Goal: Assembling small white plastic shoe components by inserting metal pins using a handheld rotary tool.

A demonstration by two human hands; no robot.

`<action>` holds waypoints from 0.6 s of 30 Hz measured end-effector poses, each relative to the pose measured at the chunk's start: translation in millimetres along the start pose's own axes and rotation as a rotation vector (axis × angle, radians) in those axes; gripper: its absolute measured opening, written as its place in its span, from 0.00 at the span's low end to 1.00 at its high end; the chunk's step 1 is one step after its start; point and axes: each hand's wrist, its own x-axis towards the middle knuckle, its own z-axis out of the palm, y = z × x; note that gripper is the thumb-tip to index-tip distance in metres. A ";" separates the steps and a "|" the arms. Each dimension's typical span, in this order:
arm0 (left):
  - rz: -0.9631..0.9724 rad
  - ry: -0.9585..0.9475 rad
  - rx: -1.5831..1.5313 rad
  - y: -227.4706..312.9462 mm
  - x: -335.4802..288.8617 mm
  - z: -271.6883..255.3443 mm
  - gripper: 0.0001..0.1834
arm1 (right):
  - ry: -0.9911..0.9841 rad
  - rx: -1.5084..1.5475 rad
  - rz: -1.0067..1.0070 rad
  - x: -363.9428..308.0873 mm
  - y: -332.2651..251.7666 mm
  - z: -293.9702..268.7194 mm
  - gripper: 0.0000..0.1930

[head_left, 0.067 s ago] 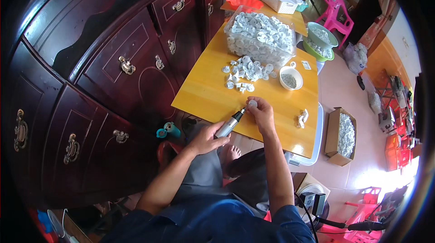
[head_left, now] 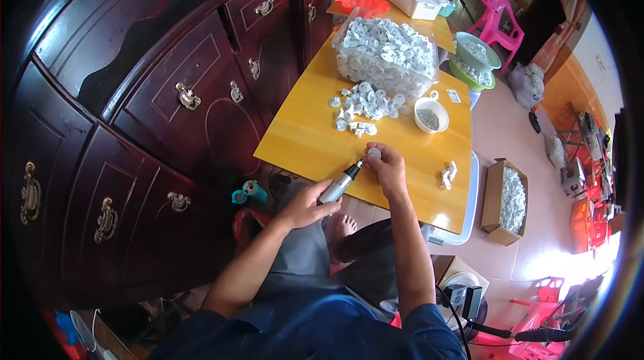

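Fingers of the left hand wrap a slim silver-and-black powered screwdriver, whose tip meets a small round white plastic part. The right hand pinches that part just above the near edge of the yellow wooden table. Farther back lie a loose heap of white plastic parts, a small white bowl of screws and a clear bag of parts.

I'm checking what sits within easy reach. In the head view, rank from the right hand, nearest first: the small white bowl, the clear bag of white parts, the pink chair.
From the right hand:
1. White bowl, just beyond it on the table.
2. Clear bag, farther up the table.
3. Pink chair, off the table, far end.
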 end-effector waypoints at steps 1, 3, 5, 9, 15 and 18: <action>-0.001 -0.001 0.000 -0.4 0.1 0.1 0.12 | 0.001 0.000 0.001 -0.2 0.4 -0.2 0.12; 0.024 -0.003 0.004 -1.2 0.6 0.3 0.12 | -0.003 0.001 -0.006 -0.2 1.0 -0.6 0.12; -0.012 -0.016 0.011 -0.1 1.0 -0.5 0.12 | -0.002 0.001 -0.006 0.1 2.1 -1.3 0.13; -0.014 -0.026 0.013 -0.6 1.0 -0.8 0.12 | 0.006 0.000 -0.002 -1.1 1.3 0.4 0.13; -0.006 -0.028 0.001 3.4 1.6 0.5 0.12 | 0.002 -0.033 -0.056 0.8 6.3 -1.4 0.12; -0.013 -0.032 0.002 6.6 1.1 0.3 0.12 | 0.009 -0.038 -0.055 1.3 7.4 -1.4 0.12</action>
